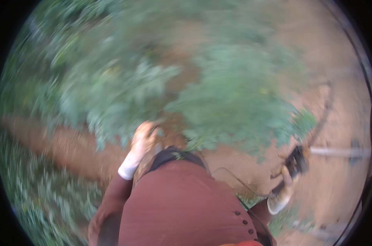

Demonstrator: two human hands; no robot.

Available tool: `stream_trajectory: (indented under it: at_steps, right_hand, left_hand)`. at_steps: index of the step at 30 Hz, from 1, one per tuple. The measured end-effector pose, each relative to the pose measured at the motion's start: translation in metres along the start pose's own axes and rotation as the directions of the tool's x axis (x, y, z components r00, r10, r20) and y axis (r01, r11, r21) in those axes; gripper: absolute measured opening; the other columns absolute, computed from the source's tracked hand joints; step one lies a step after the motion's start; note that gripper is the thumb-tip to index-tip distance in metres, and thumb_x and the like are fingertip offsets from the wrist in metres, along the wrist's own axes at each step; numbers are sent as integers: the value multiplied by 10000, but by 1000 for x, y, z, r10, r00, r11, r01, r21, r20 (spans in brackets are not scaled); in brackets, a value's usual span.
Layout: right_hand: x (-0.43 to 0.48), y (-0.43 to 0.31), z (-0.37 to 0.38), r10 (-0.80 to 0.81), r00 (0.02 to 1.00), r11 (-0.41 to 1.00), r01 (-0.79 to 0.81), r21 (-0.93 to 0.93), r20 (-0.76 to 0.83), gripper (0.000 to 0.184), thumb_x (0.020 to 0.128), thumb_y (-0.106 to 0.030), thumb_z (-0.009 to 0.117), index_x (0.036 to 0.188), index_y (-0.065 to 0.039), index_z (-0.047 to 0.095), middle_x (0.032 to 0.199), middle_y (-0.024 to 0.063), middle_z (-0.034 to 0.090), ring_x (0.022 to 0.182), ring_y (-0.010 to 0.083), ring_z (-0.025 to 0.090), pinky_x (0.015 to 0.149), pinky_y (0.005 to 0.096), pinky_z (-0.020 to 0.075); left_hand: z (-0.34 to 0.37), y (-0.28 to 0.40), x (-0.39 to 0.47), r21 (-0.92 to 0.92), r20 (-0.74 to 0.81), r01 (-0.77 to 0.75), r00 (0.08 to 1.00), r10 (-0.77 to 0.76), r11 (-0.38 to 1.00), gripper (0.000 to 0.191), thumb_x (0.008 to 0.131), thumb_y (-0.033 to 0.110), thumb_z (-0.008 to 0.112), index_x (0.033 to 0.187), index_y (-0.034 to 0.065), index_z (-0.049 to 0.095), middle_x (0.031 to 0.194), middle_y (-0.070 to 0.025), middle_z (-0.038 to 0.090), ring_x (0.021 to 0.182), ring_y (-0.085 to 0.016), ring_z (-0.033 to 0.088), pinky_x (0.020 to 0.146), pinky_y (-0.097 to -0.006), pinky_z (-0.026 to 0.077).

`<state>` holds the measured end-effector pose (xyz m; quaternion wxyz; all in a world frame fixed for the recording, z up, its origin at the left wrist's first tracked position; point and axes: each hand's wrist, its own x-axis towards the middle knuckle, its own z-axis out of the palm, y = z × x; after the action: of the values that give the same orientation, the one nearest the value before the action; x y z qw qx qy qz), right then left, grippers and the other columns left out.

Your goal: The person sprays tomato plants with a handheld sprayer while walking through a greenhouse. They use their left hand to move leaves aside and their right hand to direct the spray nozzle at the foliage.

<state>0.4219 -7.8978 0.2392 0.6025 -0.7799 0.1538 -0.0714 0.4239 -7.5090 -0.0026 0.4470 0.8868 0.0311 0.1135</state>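
Note:
My left hand (145,138) hangs before my body at the edge of leafy green plants (121,92). Its fingers are curled, and something dark and thin shows by the thumb, too blurred to name. Out to the right, my right hand (285,181) is closed around the handle of a black power tool (296,161), whose kind I cannot tell. A thin cable (244,184) runs from the tool's lower end back towards my body. Both wrists show pale glove cuffs.
Bushy green plants (235,98) stand ahead, with more (47,196) at the lower left. Reddish-brown soil (78,150) lies between the rows. At the right, a pale pipe or pole (336,151) meets the picture's edge near a dark curved line. Motion blur covers much of the view.

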Motion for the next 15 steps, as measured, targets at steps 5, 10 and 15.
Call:
stream_trajectory:
  at_steps: [5,10,15]
  right_hand:
    - [5,29,35,-164,833,986,115,124,528,602,663,-209,777,1161,59,571,778,51,610,622,107,551,585,251,446]
    - [23,50,91,191,554,950,103,-295,810,449,716,-183,726,1080,61,625,776,88,632,683,125,575,641,294,458]
    - [29,60,151,346,456,915,30,-403,820,352,744,-288,707,922,0,614,652,41,558,581,119,528,531,265,406]
  left_hand:
    - [-23,-19,-1,115,-132,3,991,12,993,278,874,11,585,1146,53,623,978,-82,685,948,-234,636,855,-351,486]
    - [-48,-23,6,227,-225,92,973,-39,970,349,898,8,567,1245,45,557,1091,-92,657,993,-183,617,906,-330,472]
    - [-79,-7,15,-78,-364,52,928,-77,996,632,940,20,537,1495,128,254,1225,-117,583,1002,-173,600,896,-312,486]
